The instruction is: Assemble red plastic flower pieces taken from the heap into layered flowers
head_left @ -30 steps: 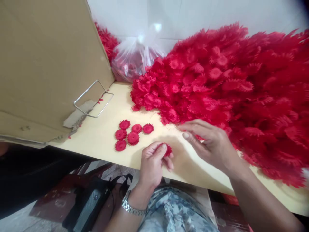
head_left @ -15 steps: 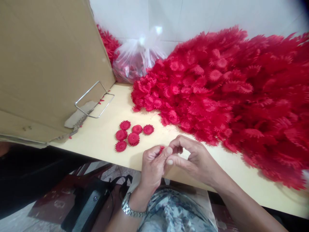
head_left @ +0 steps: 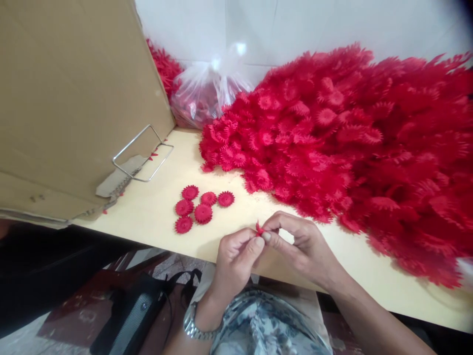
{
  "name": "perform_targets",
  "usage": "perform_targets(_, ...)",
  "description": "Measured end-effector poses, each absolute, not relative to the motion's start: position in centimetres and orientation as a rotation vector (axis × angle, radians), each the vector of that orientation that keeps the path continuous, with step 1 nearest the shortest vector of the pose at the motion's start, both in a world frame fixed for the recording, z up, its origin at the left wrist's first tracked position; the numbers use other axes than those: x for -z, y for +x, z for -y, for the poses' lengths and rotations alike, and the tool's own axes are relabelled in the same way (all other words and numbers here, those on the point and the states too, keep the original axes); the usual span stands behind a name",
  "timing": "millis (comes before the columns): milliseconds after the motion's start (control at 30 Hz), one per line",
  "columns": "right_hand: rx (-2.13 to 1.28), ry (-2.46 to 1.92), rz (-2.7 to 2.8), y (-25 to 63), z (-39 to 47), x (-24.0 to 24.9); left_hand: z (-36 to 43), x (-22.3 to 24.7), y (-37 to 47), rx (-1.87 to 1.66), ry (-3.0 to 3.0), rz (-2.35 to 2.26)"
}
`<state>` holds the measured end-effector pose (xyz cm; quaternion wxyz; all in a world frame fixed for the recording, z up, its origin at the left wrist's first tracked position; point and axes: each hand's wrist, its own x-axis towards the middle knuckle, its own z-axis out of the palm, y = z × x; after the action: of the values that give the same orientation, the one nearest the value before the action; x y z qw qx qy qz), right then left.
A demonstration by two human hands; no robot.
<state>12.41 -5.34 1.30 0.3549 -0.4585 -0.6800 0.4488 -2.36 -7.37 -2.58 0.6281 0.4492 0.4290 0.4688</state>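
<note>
A small red piece with pointed tips (head_left: 259, 229) is pinched between my two hands, near the table's front edge. My left hand (head_left: 236, 256), with a metal watch on its wrist, grips it from the left with thumb and forefinger. From the right, the thumb and forefinger of my right hand (head_left: 295, 241) close on the same piece. Most of it is hidden by the fingertips. Several red toothed discs (head_left: 203, 213) lie in a loose cluster on the table, left of and beyond my hands.
A large heap of red toothed pieces (head_left: 318, 133) covers the table's right and back. A clear plastic bag (head_left: 207, 93) stands by the wall. At left are a cardboard box (head_left: 74, 98) and a bent wire frame (head_left: 144, 153). A black bag (head_left: 136, 310) is below the pale table (head_left: 155, 212).
The small red piece now stands up between my fingertips, where it was mostly covered before. My right fingertips have come closer to my left and closed on it.
</note>
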Motion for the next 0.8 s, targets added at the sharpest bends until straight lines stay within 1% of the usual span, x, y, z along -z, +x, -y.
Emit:
perform_targets(100, -1.314, -1.153, 1.605, 12.4, 5.2, -1.0, 7.4, 2.9, -2.5, -1.105, 0.961, -0.949)
perform_targets(200, -1.55, -1.126, 1.456, 12.3, 5.0, -0.8, 7.3, 2.8, -2.8, -1.04, 1.014, -0.969)
perform_targets(267, -1.632, -1.099, 1.367, 12.1, 5.0, -0.7, 7.3, 2.5, -2.9, -0.981, 1.098, -1.016)
perform_targets(433, -1.439, -1.139, 1.314, 11.9, 5.3, -0.6, 7.3, 1.9, -2.6, -0.948, 1.178, -1.091)
perform_targets(600, -1.259, -1.217, 1.439, 12.2, 5.6, -0.3, 7.2, 1.3, -2.1, -1.053, 1.065, -1.034)
perform_targets(800, -1.232, -1.244, 1.57, 12.0, 5.7, -0.4, 7.1, 1.9, -1.8, -1.065, 0.91, -0.935)
